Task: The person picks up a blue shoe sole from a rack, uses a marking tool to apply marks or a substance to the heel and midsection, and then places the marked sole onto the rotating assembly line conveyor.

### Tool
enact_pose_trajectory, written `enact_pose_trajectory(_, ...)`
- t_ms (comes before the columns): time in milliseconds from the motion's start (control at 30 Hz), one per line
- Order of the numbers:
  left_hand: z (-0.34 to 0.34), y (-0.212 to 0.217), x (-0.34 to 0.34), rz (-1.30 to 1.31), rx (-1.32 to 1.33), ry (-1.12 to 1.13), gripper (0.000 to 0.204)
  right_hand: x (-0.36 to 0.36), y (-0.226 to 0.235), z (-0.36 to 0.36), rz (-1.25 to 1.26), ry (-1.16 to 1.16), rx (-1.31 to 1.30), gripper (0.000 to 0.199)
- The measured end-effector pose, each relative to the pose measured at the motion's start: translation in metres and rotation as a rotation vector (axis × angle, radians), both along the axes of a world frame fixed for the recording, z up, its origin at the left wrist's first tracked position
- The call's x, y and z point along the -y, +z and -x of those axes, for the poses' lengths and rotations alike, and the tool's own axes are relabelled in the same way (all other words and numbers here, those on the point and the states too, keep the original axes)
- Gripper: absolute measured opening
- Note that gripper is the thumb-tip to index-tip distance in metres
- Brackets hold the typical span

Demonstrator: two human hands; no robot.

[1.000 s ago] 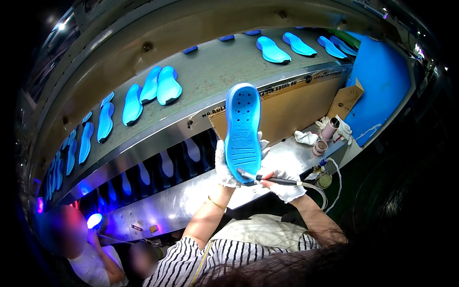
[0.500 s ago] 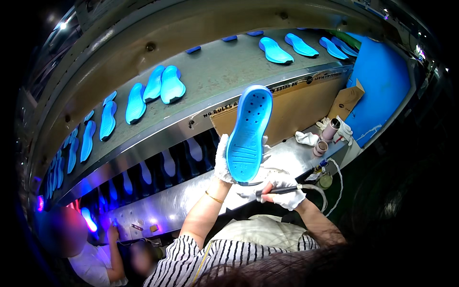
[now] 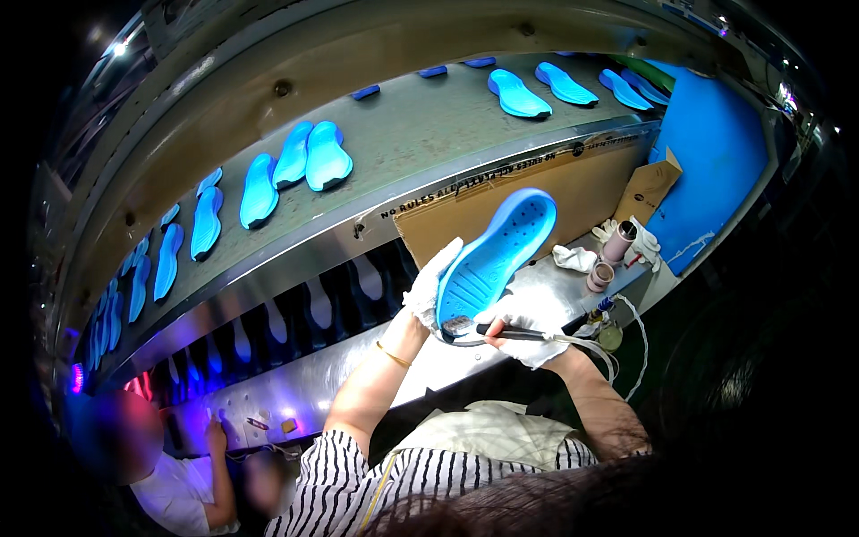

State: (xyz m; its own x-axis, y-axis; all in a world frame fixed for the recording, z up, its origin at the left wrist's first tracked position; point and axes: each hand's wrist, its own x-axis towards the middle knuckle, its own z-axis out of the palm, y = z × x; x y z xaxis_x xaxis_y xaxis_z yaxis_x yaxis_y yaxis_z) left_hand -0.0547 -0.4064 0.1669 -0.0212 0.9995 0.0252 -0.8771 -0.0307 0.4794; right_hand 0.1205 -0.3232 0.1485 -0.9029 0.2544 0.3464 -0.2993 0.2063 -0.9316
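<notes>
Holding: left hand [image 3: 428, 294] grasps blue sole [image 3: 495, 259] at its heel edge.
Right hand [image 3: 523, 327]: clenched on brush [image 3: 488, 329].
Handling: sole likely light, flexible; grip edges.

The blue sole [image 3: 495, 258] hides the left hand's palm [image 3: 429, 291]; brush bristles [image 3: 456, 326] blur.

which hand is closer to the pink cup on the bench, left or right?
Right. The right hand, holding a brush at the blue sole's heel, sits nearer the pink cup. The left hand grips the sole's far edge, farther away.
</notes>
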Motion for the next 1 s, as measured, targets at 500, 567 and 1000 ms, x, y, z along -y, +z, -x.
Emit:
enact_pose_trajectory(500,-0.002,-0.014,-0.012,0.412,-0.433,-0.133,0.046,-0.030,0.021,-0.002,-0.388,0.015,0.210,0.013)
enact_pose_trajectory(567,0.008,-0.033,-0.013,0.402,-0.392,-0.191,0.047,-0.032,0.012,0.000,-0.369,0.065,0.247,0.012)
enact_pose_trajectory(1000,0.000,-0.016,-0.003,0.245,-0.240,-0.091,0.050,-0.045,0.042,-0.022,-0.424,0.050,0.400,0.010)
